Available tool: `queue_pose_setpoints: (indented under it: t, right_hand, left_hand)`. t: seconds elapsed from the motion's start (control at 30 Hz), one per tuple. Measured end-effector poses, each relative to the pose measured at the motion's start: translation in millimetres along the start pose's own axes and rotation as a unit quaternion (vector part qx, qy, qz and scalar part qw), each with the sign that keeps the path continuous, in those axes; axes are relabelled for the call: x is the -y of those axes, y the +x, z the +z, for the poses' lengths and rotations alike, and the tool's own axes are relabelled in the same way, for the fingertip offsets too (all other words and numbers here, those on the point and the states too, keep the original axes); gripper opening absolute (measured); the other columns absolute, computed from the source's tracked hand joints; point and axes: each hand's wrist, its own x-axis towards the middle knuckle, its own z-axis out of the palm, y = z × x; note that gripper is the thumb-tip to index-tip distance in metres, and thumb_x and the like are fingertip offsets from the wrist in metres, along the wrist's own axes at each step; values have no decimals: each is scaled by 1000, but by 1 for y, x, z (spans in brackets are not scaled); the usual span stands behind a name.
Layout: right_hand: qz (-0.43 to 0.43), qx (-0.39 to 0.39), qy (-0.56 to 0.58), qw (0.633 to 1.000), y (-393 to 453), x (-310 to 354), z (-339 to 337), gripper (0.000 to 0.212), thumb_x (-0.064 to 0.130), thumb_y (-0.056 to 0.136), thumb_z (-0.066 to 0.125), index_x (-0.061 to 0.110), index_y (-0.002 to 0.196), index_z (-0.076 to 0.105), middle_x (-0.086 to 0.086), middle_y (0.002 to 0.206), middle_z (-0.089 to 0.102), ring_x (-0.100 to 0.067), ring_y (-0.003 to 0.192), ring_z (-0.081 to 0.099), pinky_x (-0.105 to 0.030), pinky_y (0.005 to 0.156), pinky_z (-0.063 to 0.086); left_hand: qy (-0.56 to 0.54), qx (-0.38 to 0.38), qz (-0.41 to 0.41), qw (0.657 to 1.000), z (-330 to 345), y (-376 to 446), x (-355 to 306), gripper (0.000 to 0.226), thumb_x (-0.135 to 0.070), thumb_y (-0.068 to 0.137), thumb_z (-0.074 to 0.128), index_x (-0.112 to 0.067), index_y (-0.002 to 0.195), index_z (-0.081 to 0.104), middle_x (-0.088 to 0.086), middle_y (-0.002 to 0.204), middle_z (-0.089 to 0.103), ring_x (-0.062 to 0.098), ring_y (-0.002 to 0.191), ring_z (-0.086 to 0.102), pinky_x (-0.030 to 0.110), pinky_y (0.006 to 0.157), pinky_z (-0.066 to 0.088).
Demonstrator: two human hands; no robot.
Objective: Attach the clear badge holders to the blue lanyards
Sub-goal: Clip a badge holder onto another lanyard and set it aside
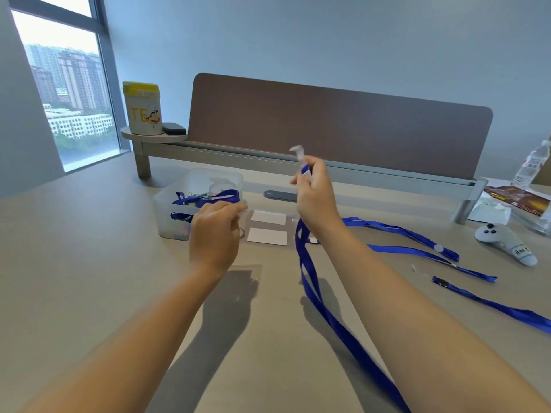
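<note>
At a beige office desk (89, 263), I have my right hand (316, 198) raised above the work surface, its fingers curled round the top end of a long blue ribbon lanyard (337, 326), which hangs down from the grip and trails off toward me. A short clear plastic strap (297, 152) pokes up out of that fist — I judge it to be the lanyard's fastening tab, held high so the end is easy to reach and the ribbon falls away untangled.

My left hand (216, 231) is lower and apart from the right, fingers bent and pinching the edge of a clear, flat plastic badge holder (243, 211); the sleeve is nearly invisible against the desk, so I cannot tell how much of it is lifted. Held this way, its slotted edge looks ready to meet the tab — the two are not yet joined.

Beyond the left hand lie two white blank cards (268, 226), one behind the other, apparently inside more clear holders. A translucent plastic storage bin (179, 213) just beside them holds further blue lanyards and clips. To the right, two more blue lanyards (417, 242) are laid flat on the desk, well clear of the working space. A grey handheld controller (504, 239) rests farther right.
</note>
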Motion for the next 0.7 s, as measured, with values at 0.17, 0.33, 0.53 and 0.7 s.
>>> queue_pose_setpoints:
  t: [0.17,0.33,0.53,0.7]
  right_hand:
    - [-62,-94,84,990,10,6,-8,12,8,98,33,15,104,40,3,96,56,-9,85,53,-10,71,45]
    - [103,27,34,994,-21,-36,-22,9,10,96,39,14,93,47,-6,96,61,-12,77,58,-23,75,47]
    - [197,297,-194,914,-71,-59,-20,23,12,87,58,4,107,65,-9,108,63,-15,94,52,-25,80,42]
    - [157,365,-297,868,-93,-60,-5,23,15,82,66,8,103,69,-8,115,64,-14,94,49,-25,79,40]
  left_hand:
    - [2,11,11,1000,2,-6,8,21,-1,85,53,-1,103,64,22,101,70,38,92,61,43,80,50]
    - [1,32,20,999,5,-21,6,21,0,85,52,1,102,65,23,97,70,39,88,61,42,77,50]
    - [4,57,19,998,2,-40,7,20,-1,86,51,-1,102,64,22,97,70,37,89,61,41,78,51]
    - [21,71,6,997,-10,-49,10,22,-2,88,49,-1,105,63,21,100,69,36,90,59,40,78,50]
